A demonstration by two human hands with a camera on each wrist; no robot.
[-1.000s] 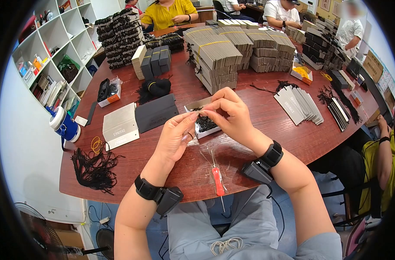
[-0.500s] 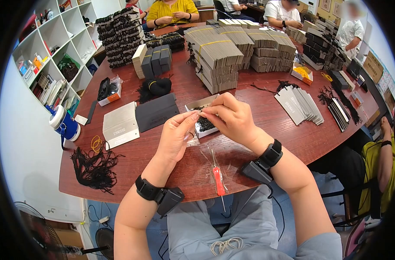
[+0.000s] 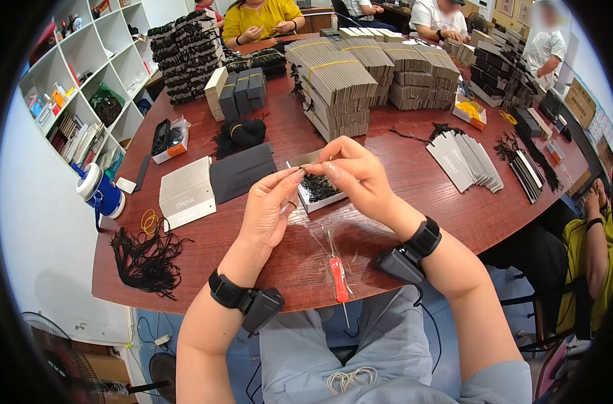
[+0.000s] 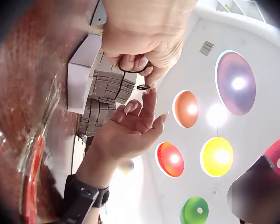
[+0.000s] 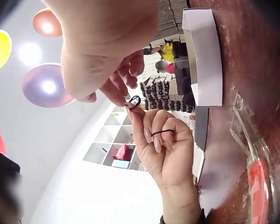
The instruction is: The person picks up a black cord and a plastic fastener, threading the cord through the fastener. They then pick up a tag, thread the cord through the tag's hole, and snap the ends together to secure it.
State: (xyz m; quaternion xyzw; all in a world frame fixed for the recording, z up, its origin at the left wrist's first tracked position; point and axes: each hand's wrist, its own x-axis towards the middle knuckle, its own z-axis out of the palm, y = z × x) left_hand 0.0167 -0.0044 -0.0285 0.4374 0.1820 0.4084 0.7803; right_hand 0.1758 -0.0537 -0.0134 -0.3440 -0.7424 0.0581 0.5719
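Observation:
Both hands meet over a white box (image 3: pixel 322 199) of small black pieces. In the left wrist view a small black loop (image 4: pixel 143 87) shows at the fingertips; the right wrist view has the same loop (image 5: pixel 135 100). The left hand (image 3: pixel 268 207) pinches it between thumb and index finger, with a dark band around one finger. The right hand (image 3: pixel 360 176) is at the loop too, its fingertips touching or very near it; whether they grip it is unclear. A red-handled tool (image 3: pixel 338 279) in clear plastic lies below the hands.
Grey printed cards (image 3: pixel 187 193) and a black card (image 3: pixel 243 176) lie left of the box. Black cords (image 3: pixel 147 262) are at the left edge, beside a blue-white jug (image 3: pixel 101 192). Banded card stacks (image 3: pixel 336 87) stand behind; fanned grey tags (image 3: pixel 462 161) lie at right.
The right hand's fingers have shifted and spread a little, and the fingertips of both hands sit slightly higher and farther left over the box. The left hand keeps its pinch.

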